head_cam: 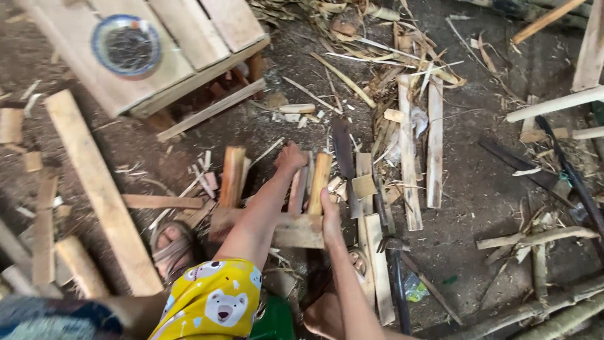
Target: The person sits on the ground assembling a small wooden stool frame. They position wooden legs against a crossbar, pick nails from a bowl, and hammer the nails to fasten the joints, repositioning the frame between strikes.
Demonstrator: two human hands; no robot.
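Bare dirt ground, strewn with offcuts and bamboo strips, is serving as the work surface. Near its middle, the person is steadying short split sticks that are standing upright against a wooden block. The left hand is resting on top of a reddish stick, fingers curled together over its end. The right hand is pressing a yellow stick from the side, fingers held together, thumb hidden. Such sticks are judged light, stiff and splintery, best gripped around the upper shaft. A blue bowl is sitting on a pallet at the ground's upper left edge. A dark blade is lying beside the sticks; its handle is hard to make out.
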